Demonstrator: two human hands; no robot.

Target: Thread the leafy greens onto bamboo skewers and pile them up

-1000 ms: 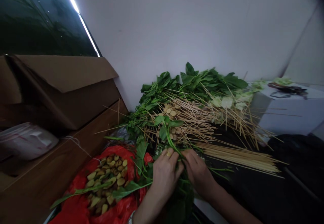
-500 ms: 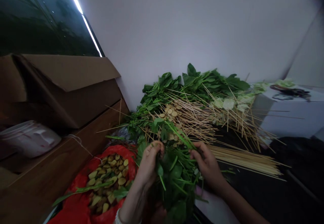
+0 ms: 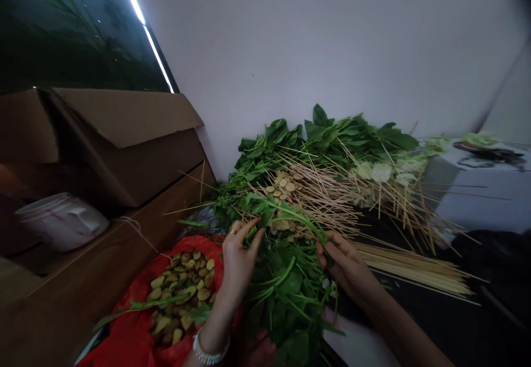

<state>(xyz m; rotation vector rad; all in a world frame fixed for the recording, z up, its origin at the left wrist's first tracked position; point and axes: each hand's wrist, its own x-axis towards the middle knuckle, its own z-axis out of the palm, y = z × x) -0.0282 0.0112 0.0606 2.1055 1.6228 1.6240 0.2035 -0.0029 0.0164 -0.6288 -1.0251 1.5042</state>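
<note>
My right hand pinches the stem ends of some leafy greens, whose stems arc left to a leaf end over the pile. My left hand, with a ring and a beaded bracelet, is closed at the leaf end, thumb and fingers around a bit of green. Below and between both hands lies a loose heap of leafy greens. Just beyond are skewered potato slices. Left of my left wrist, cut potato pieces fill a red plastic bag, with a leafy stem lying across it.
Bundled greens lie against the wall. Bare skewers lie right of my right hand. Skewered pale leaves are behind them. A cardboard box and a white tub stand left, by a wooden ledge.
My left hand has shifted left and up to the leaf end, its fingers more extended. The held stems now bow in an arc. The view has turned slightly left.
</note>
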